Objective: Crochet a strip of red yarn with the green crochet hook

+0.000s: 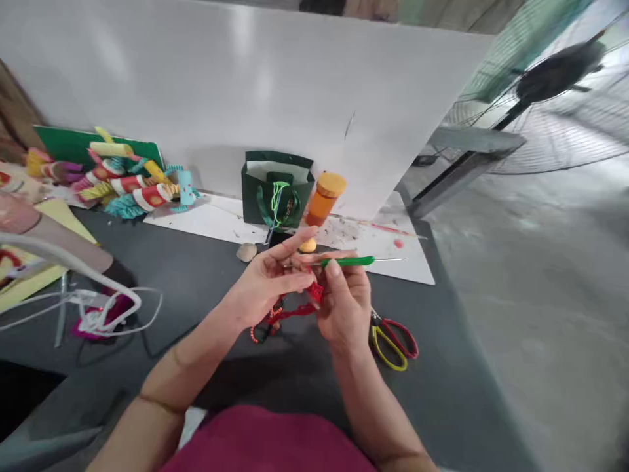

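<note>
My right hand (344,305) grips a crochet hook (351,261) by its green handle, the metal shaft running level from side to side. A small red crochet piece (315,290) sits between both hands. My left hand (263,282) pinches this piece at its upper edge, with the index finger stretched up and away. Red yarn (295,311) hangs below the fingers and passes near a beaded cord (260,331) on the table. Fingers partly hide the hook's left end and the stitches. Scissors (393,341) with red and yellow handles lie right of my right hand.
A dark green paper bag (278,190) and an orange bottle (325,198) stand against the white panel (196,85). Colourful paper crafts (132,180) lie at the back left. A pink device with white cable (73,242) is on the left. A fan (555,85) stands at right.
</note>
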Action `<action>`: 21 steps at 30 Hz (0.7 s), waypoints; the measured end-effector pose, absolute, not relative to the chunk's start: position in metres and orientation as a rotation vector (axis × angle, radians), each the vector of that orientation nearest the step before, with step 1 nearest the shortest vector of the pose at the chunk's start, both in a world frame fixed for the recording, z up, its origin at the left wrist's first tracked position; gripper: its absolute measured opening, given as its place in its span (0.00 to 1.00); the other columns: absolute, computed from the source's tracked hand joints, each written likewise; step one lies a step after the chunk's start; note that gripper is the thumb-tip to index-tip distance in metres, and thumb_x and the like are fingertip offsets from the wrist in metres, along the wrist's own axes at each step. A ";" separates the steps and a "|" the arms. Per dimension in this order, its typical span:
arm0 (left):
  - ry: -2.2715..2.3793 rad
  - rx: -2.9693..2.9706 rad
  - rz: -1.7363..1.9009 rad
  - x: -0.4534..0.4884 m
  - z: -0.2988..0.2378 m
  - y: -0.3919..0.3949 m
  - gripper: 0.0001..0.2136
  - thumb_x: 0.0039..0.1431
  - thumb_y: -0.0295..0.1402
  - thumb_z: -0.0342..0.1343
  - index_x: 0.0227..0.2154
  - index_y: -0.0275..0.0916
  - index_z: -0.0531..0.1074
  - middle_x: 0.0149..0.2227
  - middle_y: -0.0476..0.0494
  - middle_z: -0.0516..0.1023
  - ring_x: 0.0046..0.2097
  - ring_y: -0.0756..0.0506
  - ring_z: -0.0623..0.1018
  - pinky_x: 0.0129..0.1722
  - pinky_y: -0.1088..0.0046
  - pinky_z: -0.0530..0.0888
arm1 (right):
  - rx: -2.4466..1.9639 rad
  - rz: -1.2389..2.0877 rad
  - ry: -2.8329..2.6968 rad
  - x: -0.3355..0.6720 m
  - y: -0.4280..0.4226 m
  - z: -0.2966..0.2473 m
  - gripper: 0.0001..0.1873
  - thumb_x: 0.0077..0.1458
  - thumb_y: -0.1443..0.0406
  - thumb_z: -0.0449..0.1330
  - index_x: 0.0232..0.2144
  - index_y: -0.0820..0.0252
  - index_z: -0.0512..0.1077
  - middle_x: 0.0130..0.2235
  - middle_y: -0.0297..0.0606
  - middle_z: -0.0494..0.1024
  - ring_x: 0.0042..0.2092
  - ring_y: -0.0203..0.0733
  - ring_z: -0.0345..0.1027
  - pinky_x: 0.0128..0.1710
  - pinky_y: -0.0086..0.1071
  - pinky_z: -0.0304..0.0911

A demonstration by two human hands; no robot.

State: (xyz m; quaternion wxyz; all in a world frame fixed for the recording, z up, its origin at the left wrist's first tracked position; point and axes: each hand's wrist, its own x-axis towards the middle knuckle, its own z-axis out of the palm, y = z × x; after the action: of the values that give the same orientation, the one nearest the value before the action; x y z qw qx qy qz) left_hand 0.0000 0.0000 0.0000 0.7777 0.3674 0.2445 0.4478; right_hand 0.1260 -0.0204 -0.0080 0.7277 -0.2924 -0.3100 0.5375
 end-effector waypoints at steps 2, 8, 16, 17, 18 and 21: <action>0.513 0.814 1.001 -0.001 0.000 0.002 0.28 0.49 0.32 0.75 0.56 0.53 0.81 0.35 0.52 0.82 0.36 0.52 0.76 0.40 0.75 0.72 | -0.689 1.148 -0.640 0.126 -0.020 -0.009 0.13 0.46 0.55 0.78 0.30 0.52 0.81 0.24 0.26 0.79 0.18 0.26 0.62 0.11 0.17 0.48; 0.507 0.792 1.069 0.002 0.001 0.003 0.21 0.55 0.43 0.72 0.52 0.47 0.83 0.38 0.46 0.84 0.38 0.48 0.78 0.36 0.74 0.74 | -0.791 1.042 -0.700 0.129 -0.018 -0.013 0.13 0.50 0.54 0.75 0.31 0.53 0.79 0.26 0.28 0.80 0.19 0.29 0.65 0.09 0.17 0.47; 0.631 0.805 1.155 0.006 -0.003 0.001 0.26 0.49 0.32 0.76 0.53 0.49 0.82 0.35 0.51 0.81 0.33 0.53 0.74 0.32 0.77 0.72 | -0.799 0.649 -1.093 0.134 -0.022 -0.025 0.04 0.65 0.66 0.65 0.41 0.52 0.79 0.34 0.32 0.86 0.22 0.31 0.72 0.16 0.24 0.66; 0.639 0.799 1.173 0.007 -0.003 0.001 0.26 0.48 0.32 0.76 0.53 0.48 0.82 0.33 0.52 0.81 0.32 0.53 0.73 0.32 0.78 0.72 | -0.797 0.513 -1.187 0.134 -0.022 -0.025 0.07 0.65 0.68 0.64 0.43 0.52 0.80 0.38 0.34 0.87 0.27 0.35 0.78 0.22 0.27 0.73; 0.644 0.790 1.190 0.008 -0.003 0.001 0.27 0.48 0.31 0.76 0.53 0.48 0.82 0.32 0.52 0.80 0.32 0.54 0.73 0.31 0.78 0.72 | -0.784 0.369 -1.272 0.134 -0.021 -0.026 0.10 0.64 0.71 0.64 0.44 0.51 0.80 0.41 0.37 0.88 0.33 0.39 0.82 0.30 0.32 0.79; 0.623 0.747 1.195 0.009 -0.002 0.000 0.27 0.48 0.30 0.76 0.54 0.47 0.82 0.29 0.53 0.78 0.31 0.54 0.73 0.30 0.80 0.70 | -0.735 0.144 -1.355 0.132 -0.020 -0.027 0.14 0.61 0.74 0.66 0.44 0.51 0.81 0.45 0.38 0.88 0.45 0.45 0.85 0.43 0.41 0.82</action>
State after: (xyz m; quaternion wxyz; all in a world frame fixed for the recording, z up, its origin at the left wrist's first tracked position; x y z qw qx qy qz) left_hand 0.0089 -0.0002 -0.0018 0.7177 0.3376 0.2817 0.5401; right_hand 0.1319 -0.0203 -0.0273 0.7151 -0.3321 -0.6117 0.0649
